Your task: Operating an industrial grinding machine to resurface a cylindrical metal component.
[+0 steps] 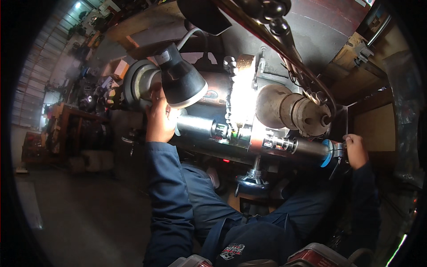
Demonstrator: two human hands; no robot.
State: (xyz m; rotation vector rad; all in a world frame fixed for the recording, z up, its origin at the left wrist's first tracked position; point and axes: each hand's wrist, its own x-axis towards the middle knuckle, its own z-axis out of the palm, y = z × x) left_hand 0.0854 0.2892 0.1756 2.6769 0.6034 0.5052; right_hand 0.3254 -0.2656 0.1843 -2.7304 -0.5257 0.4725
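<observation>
My left hand (161, 119) is at the left end of the machine, fingers stretched upward against the round pulley-like wheel (143, 83), partly hidden by the black lamp head (183, 80). Close by its thumb begins a bright metal cylinder (195, 126). At the other end, my right hand (357, 151) is closed beside a clamp-like fitting (338, 150); what its fingers hold is hidden. A blue ring (327, 153) sits between that fitting and a second metal cylinder (309, 148). Between the cylinders, the middle of the machine glares under strong light.
A jointed coolant-type hose (229, 89) hangs by the lit section. Behind the right cylinder stands a large stepped pale housing (289, 110). A handwheel (252, 181) juts toward my lap. Overhead, a metal arm (284, 38) crosses the view. Cluttered shelves (66, 129) stand to the left.
</observation>
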